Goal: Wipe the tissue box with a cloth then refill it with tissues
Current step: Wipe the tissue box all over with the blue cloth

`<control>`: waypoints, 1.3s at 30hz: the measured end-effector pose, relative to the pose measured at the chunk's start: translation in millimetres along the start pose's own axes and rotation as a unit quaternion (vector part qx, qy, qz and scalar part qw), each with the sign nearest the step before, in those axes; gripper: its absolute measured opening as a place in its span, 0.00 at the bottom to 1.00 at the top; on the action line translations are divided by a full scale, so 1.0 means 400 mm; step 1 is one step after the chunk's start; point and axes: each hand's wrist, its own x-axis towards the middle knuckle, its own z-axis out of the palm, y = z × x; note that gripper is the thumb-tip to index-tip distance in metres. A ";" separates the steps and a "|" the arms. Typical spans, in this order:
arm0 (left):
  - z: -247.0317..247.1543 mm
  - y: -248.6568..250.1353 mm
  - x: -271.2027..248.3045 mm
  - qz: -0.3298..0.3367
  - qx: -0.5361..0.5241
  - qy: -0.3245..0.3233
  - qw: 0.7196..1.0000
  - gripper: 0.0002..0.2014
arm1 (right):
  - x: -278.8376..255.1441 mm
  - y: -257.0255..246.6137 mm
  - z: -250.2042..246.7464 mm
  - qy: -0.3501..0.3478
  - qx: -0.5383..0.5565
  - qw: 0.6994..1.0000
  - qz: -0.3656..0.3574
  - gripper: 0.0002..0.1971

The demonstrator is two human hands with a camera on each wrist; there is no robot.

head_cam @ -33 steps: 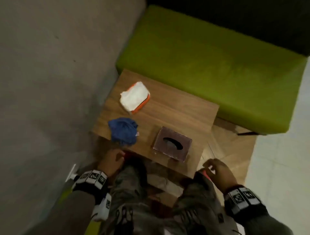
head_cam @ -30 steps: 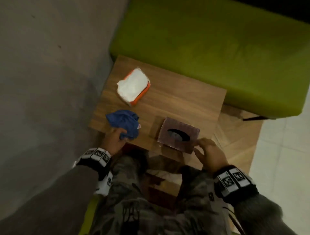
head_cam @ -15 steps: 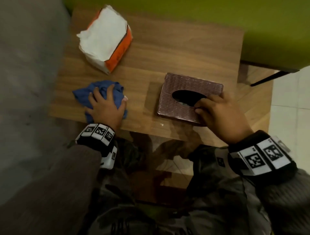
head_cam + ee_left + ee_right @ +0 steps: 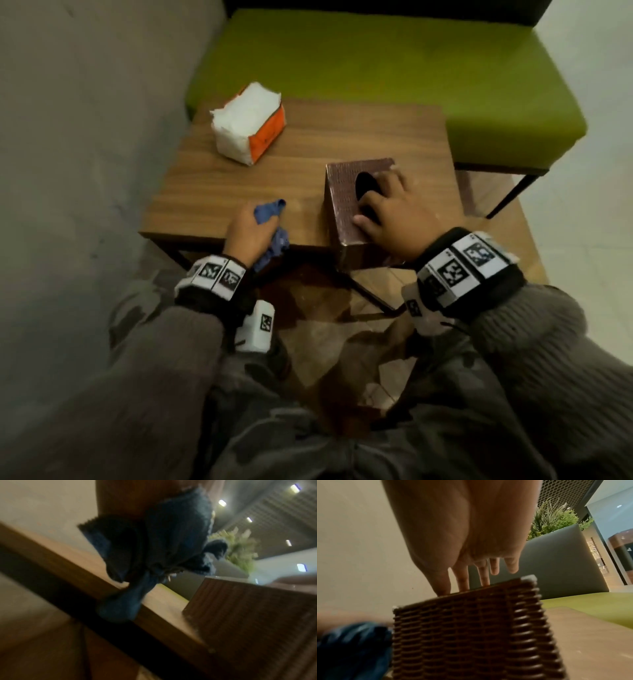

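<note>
Head view, right hand: the right hand (image 4: 394,212) lies on top of one brown woven tissue box (image 4: 342,202), thumb on the lid's near part and fingers at or in the dark oval slot; the box sits tipped at the near right edge of the wooden table (image 4: 342,137)
Head view, left hand: the left hand (image 4: 248,233) is curled round one bunched blue cloth (image 4: 269,212) at the table's near edge, just left of the box and apart from it
Head view, supplies: one orange-and-white tissue pack (image 4: 248,123) lies at the far left of the table, well apart from both hands; one green bench (image 4: 376,68) stands behind the table
Left wrist view: the cloth (image 4: 154,540) hangs bunched from the grip over the table edge (image 4: 85,574); the box (image 4: 248,615) is to the right; blurred
Right wrist view: the fingers (image 4: 462,577) reach down past the box's top edge, the woven side (image 4: 471,635) close below; whether they curl inside the slot I cannot tell; the cloth (image 4: 351,649) shows at lower left
</note>
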 end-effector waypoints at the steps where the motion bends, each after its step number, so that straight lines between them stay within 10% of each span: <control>1: 0.004 0.005 -0.009 -0.029 -0.079 0.020 0.996 0.05 | -0.001 0.000 0.003 -0.006 0.005 1.000 -0.003 0.23; 12: 0.028 0.135 0.050 0.057 -0.148 -0.002 0.987 0.10 | 0.023 -0.013 -0.026 -0.155 0.043 0.986 0.040 0.32; 39: 0.081 0.095 -0.025 0.162 -0.106 -0.106 0.975 0.06 | 0.039 0.024 -0.045 -0.178 0.089 0.980 0.021 0.39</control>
